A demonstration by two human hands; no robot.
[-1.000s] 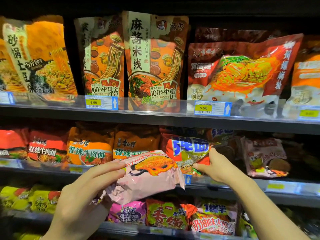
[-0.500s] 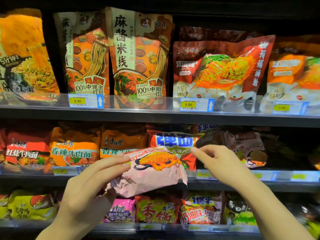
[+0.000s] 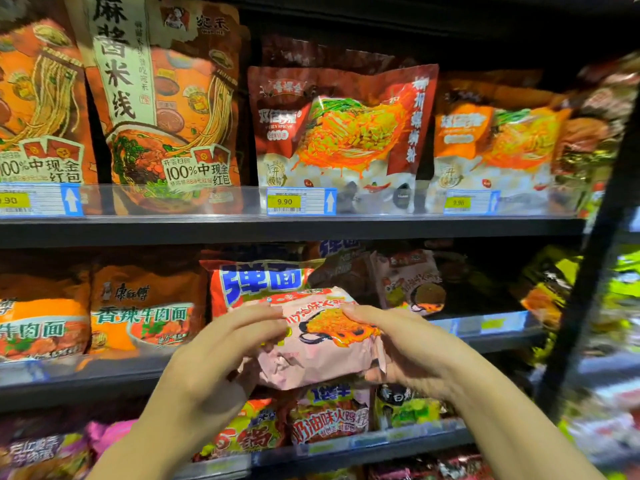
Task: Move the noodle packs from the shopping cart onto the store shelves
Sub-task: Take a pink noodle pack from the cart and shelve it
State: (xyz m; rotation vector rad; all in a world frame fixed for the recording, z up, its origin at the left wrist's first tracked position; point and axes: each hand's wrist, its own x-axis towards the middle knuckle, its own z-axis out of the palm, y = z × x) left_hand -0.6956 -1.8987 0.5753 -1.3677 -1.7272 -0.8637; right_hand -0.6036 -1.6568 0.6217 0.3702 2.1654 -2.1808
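Two hands grip soft pink plastic noodle pack (image 3: 322, 341): left hand (image 3: 221, 362) and right hand (image 3: 408, 344) fingers closed on opposite ends, held in front of middle shelf (image 3: 485, 327). Risk: pack snags shelf lip, knocks red-blue pack (image 3: 256, 282). Long axis left-right, printed face toward camera.

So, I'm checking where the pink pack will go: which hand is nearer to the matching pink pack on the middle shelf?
Right. The right hand sits just below-left of that shelved pink pack; the left hand is farther left.
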